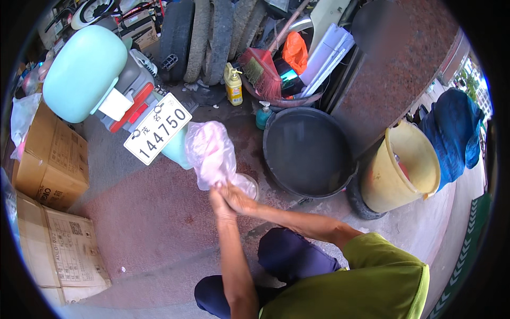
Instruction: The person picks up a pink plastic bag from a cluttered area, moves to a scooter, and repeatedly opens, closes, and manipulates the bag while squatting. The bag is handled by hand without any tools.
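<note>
While both hands meet at the scene's centre, left hand [219, 203] and right hand [238, 198] pinch the lower end of a pink plastic bag [211, 154], fingers clenched on it. Bag: raised, bulging, right of the scooter's number plate [158, 128]. Black tub [307, 151] right. Handling appears mid-course; bag not set down.

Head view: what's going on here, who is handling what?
A person crouching on a reddish floor holds a crumpled pink plastic bag with both hands: the left hand and right hand meet at its lower end, gripping it. Just behind the bag stands a pale green scooter with its number plate. To the right sit an empty black tub and a yellow bucket; cardboard boxes are on the left.
</note>
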The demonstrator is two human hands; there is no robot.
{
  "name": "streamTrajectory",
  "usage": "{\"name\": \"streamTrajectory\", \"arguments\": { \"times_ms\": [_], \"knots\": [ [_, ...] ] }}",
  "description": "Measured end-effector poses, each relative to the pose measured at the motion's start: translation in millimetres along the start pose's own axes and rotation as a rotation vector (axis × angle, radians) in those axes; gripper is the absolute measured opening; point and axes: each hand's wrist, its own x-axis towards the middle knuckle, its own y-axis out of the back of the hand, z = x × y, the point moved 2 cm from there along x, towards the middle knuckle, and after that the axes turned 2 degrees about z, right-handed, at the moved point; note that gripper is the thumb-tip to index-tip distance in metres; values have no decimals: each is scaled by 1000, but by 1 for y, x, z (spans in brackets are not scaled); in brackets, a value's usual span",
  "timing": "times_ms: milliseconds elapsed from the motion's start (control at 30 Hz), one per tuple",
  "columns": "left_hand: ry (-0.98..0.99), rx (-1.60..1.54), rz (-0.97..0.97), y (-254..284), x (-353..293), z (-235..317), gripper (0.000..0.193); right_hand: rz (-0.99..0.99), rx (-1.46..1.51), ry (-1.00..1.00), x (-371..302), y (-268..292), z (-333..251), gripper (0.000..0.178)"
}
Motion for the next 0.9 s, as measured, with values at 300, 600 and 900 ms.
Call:
{"name": "streamTrajectory", "arguments": {
  "times_ms": [300, 600, 900],
  "knots": [
    [-18, 30, 116, -14, -26, -14, 45, -153, -72, -44, -16, 6, -10, 65],
    [44, 264, 229, -38, -52, -1, 84, 9, -135, -108, -17, 14, -13, 77],
    [-366, 608, 474, -6, -68, 43, 66, 124, 518, -219, -38, 77, -20, 40]
  ]
}}
